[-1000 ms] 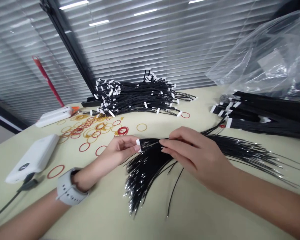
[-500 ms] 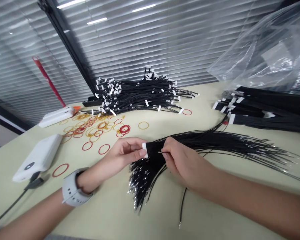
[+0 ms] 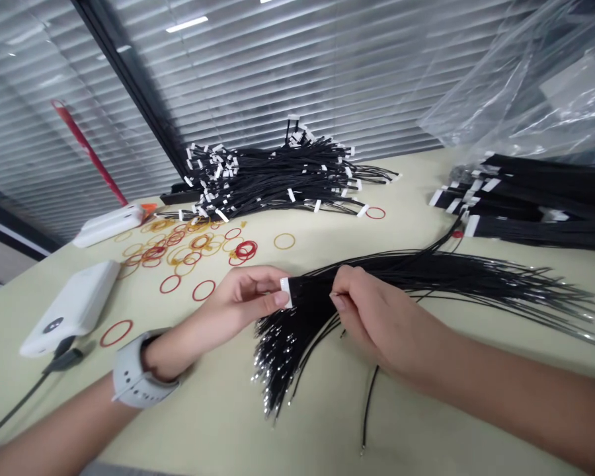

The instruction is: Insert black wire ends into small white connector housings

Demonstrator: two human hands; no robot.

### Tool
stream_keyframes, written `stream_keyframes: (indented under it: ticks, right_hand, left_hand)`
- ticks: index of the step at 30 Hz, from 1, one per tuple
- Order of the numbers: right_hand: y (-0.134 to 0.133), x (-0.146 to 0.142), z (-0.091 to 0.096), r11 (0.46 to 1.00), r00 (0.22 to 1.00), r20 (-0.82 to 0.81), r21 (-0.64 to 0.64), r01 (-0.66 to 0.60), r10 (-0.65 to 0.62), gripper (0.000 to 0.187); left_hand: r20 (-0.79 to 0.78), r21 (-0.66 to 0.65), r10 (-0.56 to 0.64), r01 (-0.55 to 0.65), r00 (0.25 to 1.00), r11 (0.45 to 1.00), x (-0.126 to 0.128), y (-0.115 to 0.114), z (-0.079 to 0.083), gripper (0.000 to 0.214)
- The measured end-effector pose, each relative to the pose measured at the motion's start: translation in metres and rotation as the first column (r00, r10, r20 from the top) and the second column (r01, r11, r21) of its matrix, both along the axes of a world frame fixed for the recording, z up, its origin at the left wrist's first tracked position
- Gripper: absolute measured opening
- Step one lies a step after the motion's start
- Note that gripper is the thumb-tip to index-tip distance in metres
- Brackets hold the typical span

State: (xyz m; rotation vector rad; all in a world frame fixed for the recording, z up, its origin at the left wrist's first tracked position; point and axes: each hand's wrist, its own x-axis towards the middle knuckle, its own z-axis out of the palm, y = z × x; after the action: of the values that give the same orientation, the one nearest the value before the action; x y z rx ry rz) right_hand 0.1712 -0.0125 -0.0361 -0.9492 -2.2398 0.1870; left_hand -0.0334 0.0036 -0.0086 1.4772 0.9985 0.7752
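Note:
My left hand [image 3: 242, 301] pinches a small white connector [image 3: 286, 293] between thumb and fingers. Black wires run out of its right side and blend into the bundle behind. Just right of it, my right hand [image 3: 377, 314] is closed in a pinch on a thin black wire [image 3: 369, 406]; one end hangs below the palm over the table. At the fingertips only a tiny bit of its other end shows. Beneath both hands lie loose black wires [image 3: 446, 271] with silvery metal tips, one bunch [image 3: 277, 357] fanning toward me and another stretching right.
Behind lies a pile of black cables [image 3: 272, 175] with white connectors. Red and yellow rubber bands [image 3: 198, 244] are scattered left, near a white power bank [image 3: 77, 307] with a cord and another white device [image 3: 108, 225]. Bundled cables [image 3: 540, 228] and a clear plastic bag [image 3: 520, 99] sit right.
My right hand has drawn slightly right, away from the connector, with the wire in its pinch. The wire's light tip now shows less. My left hand keeps its hold; the view has shifted a little.

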Motion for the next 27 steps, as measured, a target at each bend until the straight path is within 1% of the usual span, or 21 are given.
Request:
stream_keyframes:
  ticks: [3, 5, 7, 8, 9, 11, 13, 15, 19, 27]
  right_hand:
    - [-0.0005, -0.0010, -0.0001, 0.999, 1.000, 0.015, -0.047, -0.027, 0.028, 0.017]
    - [-0.0022, -0.0023, 0.0004, 0.987, 0.998, -0.056, -0.160, -0.024, 0.015, 0.016]
    - [-0.0049, -0.0037, 0.0014, 0.957, 0.993, -0.115, -0.289, -0.009, -0.026, 0.014]
    - [-0.0064, -0.0041, 0.0018, 0.952, 0.992, -0.121, -0.305, -0.005, -0.034, 0.013]
    - [-0.0076, -0.0042, 0.0019, 0.964, 0.993, -0.114, -0.266, -0.011, -0.020, 0.012]
    - [-0.0087, -0.0030, 0.0011, 0.991, 0.996, -0.077, -0.115, -0.061, 0.053, 0.015]
    - [-0.0075, -0.0005, -0.0007, 0.995, 0.994, -0.052, 0.023, -0.098, 0.099, 0.020]
    - [-0.0046, 0.0023, -0.0024, 0.993, 0.995, -0.041, 0.085, -0.086, 0.090, 0.021]
    - [0.0003, 0.0047, -0.0032, 0.994, 0.999, -0.031, 0.108, -0.014, 0.017, 0.022]
    - [-0.0001, 0.0025, -0.0031, 0.995, 0.999, -0.016, 0.095, -0.031, 0.032, 0.024]
  left_hand:
    - [-0.014, -0.005, -0.014, 0.014, 1.000, 1.000, -0.0003, -0.0003, 0.0000, 0.009]
    - [-0.021, 0.006, -0.019, 0.019, 1.000, 1.000, -0.0005, -0.0005, 0.0000, 0.008]
    - [-0.028, 0.019, -0.028, 0.028, 0.999, 0.999, -0.0007, -0.0004, -0.0001, 0.008]
    - [-0.030, 0.021, -0.034, 0.034, 0.999, 0.999, -0.0008, -0.0002, -0.0003, 0.008]
    - [-0.033, 0.019, -0.039, 0.040, 0.999, 0.999, -0.0009, 0.0001, -0.0003, 0.008]
    - [-0.033, 0.015, -0.048, 0.048, 0.998, 0.999, -0.0008, 0.0006, -0.0004, 0.008]
    - [-0.033, 0.013, -0.048, 0.049, 0.998, 0.999, -0.0006, 0.0009, -0.0002, 0.008]
    - [-0.034, 0.014, -0.048, 0.049, 0.998, 0.999, -0.0003, 0.0006, -0.0001, 0.007]
    - [-0.031, 0.006, -0.068, 0.068, 0.997, 0.998, 0.0002, -0.0005, -0.0007, 0.006]
    - [0.002, -0.015, -0.096, 0.096, 0.995, 0.995, -0.0008, 0.0004, -0.0017, 0.007]
